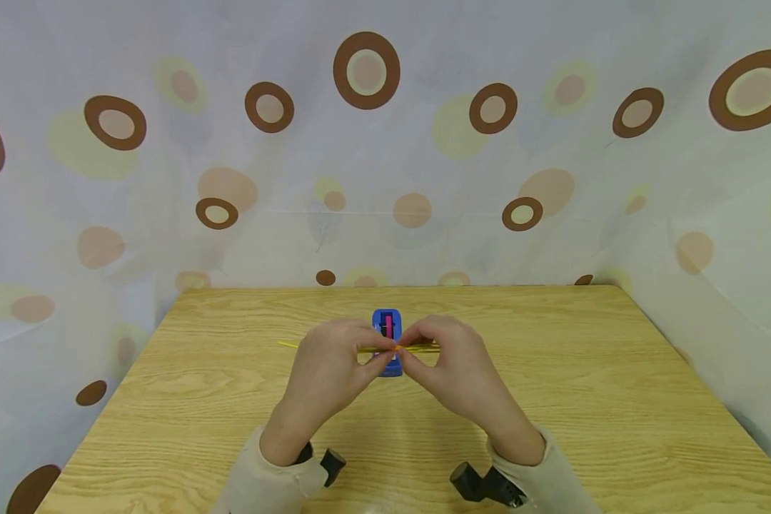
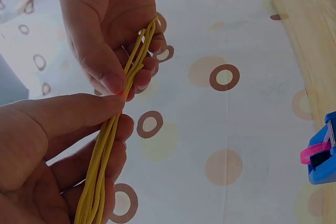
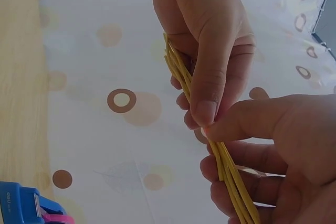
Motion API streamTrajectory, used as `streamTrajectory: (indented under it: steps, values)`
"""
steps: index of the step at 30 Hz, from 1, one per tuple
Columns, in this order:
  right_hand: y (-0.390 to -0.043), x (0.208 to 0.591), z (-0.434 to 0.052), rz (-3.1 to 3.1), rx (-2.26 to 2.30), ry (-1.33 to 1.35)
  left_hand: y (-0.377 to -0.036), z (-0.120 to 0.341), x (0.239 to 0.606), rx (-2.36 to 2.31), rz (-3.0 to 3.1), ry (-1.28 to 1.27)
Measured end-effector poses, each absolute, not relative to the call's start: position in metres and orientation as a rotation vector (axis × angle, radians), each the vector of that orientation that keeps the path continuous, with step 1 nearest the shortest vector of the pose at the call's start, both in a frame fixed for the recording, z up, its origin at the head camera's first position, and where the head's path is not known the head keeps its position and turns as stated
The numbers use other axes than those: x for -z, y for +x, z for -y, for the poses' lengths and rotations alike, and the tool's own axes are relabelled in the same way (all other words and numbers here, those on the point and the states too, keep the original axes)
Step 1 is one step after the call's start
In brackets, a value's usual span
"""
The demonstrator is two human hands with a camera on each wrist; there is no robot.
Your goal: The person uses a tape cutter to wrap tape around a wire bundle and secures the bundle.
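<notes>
Both hands pinch yellow strands mid-bundle, left hand, right hand; keep strands aligned, thumbs tight.

Blue dispenser half hidden behind both hands at table centre; yellow strands cut off at six o'clock in both wrist views.

Backdrop: a pale curtain hangs behind and on both sides, printed with brown rings and faded tan and yellow spots
Folds: soft creases run where the back cloth meets the side cloths
Furniture: a light wooden table with clear grain, its far edge against the cloth
Light: even and soft, with faint shadows on the wood
</notes>
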State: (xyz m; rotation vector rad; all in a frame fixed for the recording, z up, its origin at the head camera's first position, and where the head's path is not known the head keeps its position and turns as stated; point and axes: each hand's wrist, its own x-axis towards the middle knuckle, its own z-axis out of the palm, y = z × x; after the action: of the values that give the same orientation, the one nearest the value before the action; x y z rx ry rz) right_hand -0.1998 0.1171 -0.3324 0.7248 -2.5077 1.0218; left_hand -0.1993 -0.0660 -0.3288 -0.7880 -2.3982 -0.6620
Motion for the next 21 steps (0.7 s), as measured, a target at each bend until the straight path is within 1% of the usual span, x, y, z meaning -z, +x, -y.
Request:
streamTrajectory:
  steps: [21]
  values:
    - [-0.2007, 0.3325, -0.1157, 2.424, -1.014, 0.753, -0.2016, 0.0757, 0.3251, 0.843, 2.507, -0.765]
